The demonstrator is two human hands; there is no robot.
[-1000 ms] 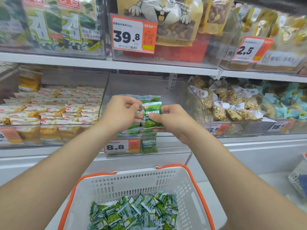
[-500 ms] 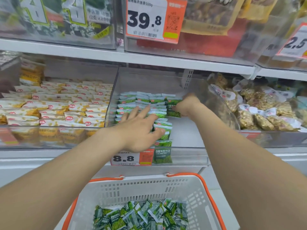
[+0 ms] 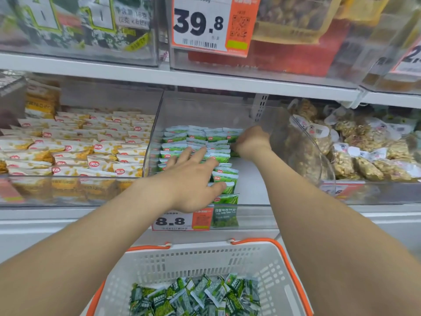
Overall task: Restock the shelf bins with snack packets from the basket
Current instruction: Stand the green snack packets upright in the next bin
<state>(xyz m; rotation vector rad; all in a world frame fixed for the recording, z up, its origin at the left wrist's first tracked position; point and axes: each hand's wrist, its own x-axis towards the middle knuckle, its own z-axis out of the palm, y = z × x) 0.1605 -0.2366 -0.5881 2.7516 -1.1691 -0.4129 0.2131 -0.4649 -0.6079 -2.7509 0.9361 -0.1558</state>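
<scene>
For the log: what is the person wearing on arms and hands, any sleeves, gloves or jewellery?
Nothing worn shows. The left forearm and right forearm are bare to the frame edge, no sleeves. The left hand has no glove, ring or wristband; the right hand, seen from behind, no glove or watch.

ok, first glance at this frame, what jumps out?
Both hands are in the middle clear bin: the left hand lies flat and spread on the rows of green packets, the right hand is curled at the back row, its grip hidden. Below, a white basket with an orange rim holds more of them; above hangs an orange 39.8 price tag.
</scene>
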